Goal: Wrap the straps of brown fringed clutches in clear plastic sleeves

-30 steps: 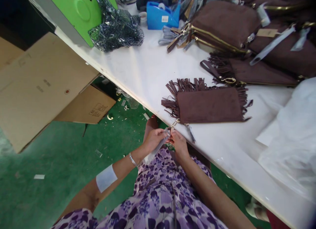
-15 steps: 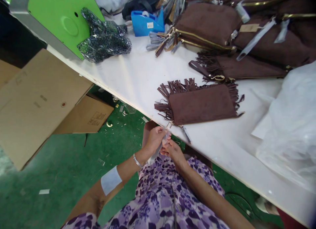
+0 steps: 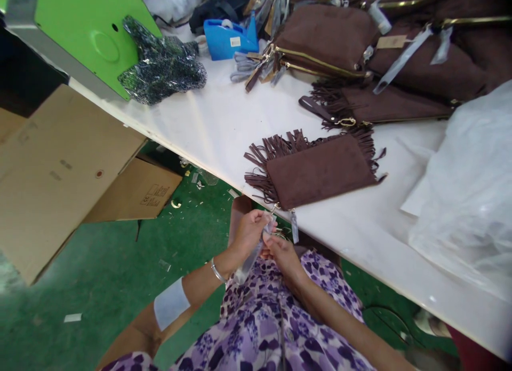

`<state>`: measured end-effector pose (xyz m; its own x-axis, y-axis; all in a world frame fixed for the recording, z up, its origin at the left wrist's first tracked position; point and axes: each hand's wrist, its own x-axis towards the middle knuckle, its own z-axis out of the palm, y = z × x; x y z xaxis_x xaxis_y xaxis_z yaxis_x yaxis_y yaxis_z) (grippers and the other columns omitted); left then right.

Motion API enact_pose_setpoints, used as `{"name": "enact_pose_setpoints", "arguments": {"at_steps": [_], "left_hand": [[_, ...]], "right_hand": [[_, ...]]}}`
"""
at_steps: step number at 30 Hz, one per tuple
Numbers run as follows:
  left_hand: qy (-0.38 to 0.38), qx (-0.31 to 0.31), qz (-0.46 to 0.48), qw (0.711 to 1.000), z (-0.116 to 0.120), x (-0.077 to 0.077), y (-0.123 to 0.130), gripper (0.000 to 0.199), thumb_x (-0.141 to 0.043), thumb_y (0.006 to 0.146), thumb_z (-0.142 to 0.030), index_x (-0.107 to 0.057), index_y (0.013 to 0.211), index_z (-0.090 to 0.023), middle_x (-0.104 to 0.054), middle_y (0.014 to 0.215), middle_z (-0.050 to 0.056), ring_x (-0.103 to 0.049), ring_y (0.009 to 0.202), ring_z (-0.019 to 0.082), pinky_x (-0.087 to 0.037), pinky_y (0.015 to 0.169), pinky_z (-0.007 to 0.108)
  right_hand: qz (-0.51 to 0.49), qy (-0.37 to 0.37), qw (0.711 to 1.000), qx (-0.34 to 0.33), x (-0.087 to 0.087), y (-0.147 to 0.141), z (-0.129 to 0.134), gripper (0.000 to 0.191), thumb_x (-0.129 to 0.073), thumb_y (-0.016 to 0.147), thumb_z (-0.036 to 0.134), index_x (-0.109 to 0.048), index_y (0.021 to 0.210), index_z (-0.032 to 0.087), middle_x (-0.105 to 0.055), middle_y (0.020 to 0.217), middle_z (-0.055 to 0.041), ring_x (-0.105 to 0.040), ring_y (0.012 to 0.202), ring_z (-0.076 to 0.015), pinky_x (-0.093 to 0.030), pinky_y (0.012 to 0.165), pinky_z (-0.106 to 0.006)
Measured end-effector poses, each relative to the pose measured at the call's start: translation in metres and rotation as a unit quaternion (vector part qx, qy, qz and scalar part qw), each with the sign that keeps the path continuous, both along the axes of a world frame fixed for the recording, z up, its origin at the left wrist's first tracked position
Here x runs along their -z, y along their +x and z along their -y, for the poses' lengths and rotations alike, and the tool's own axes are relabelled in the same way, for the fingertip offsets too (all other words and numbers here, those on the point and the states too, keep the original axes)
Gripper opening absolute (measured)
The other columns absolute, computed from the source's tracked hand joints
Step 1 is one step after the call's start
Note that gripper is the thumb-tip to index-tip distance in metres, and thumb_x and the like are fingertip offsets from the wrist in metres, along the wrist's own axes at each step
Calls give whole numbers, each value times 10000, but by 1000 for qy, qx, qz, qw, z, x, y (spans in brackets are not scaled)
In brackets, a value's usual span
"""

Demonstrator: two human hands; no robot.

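Just off the table's front edge, my left hand [image 3: 250, 233] pinches a strap in clear greyish plastic wrap [image 3: 251, 259], whose lower end hangs over my lap. My right hand [image 3: 283, 254] is closed on the same wrapped strap from the other side, its fingers close to the left ones. Above them a dark brown fringed clutch [image 3: 320, 171] lies flat, its metal clasp [image 3: 275, 206] near my left fingertips. From its lower edge dangles a plastic-covered zip pull [image 3: 295, 227]. Whether the strap is joined to the clasp is hard to make out.
Another fringed clutch [image 3: 384, 104] and several brown bags [image 3: 332, 40] are heaped behind. A blue tape dispenser [image 3: 230, 40], a dark shiny plastic bundle [image 3: 164, 75] and a green machine [image 3: 88, 34] stand at the back left. White plastic [image 3: 460, 200] lies right; cardboard boxes [image 3: 60, 168] stand left.
The view has shifted slightly, and the clutch appears a little further left. My right hand has slid slightly down from the left, and the zip pull now hangs straighter over the edge.
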<state>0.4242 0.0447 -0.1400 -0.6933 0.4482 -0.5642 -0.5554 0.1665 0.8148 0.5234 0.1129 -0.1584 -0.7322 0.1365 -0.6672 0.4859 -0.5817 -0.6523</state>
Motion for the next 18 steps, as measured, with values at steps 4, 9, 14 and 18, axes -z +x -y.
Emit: {"name": "enact_pose_setpoints", "arguments": {"at_steps": [4, 9, 14, 18], "left_hand": [[-9, 20, -39, 999, -8, 3, -4, 235, -599, 855, -346, -603, 955, -134, -697, 878, 109, -684, 729, 216, -550, 649, 296], [-33, 73, -92, 993, -14, 10, -7, 198, -555, 889, -338, -586, 996, -175, -696, 893, 75, -678, 774, 213, -532, 677, 293], [-107, 121, -194, 968, -18, 15, -16, 231, -537, 915, -365, -573, 1066, -194, -689, 914, 68, -661, 827, 214, -502, 704, 292], [-144, 111, -252, 951, -16, 6, -19, 260, -506, 936, -401, -573, 1074, -190, -676, 897, 53, -642, 781, 200, -480, 695, 294]], "right_hand": [[-49, 21, 998, 39, 6, -3, -8, 461, -636, 719, 638, -609, 724, 178, -640, 690, -21, -582, 624, -164, -482, 681, -307], [-37, 18, 996, 85, 11, -4, -10, 423, -640, 738, 594, -592, 714, 174, -616, 654, -3, -561, 602, -150, -472, 652, -287], [-17, 22, 992, 127, 6, -10, -11, 419, -644, 739, 585, -604, 725, 168, -572, 621, 14, -516, 574, -124, -440, 598, -244], [-3, 90, 987, 133, 7, -13, -13, 430, -584, 790, 586, -598, 690, 168, -527, 580, 25, -477, 542, -116, -404, 541, -228]]}}
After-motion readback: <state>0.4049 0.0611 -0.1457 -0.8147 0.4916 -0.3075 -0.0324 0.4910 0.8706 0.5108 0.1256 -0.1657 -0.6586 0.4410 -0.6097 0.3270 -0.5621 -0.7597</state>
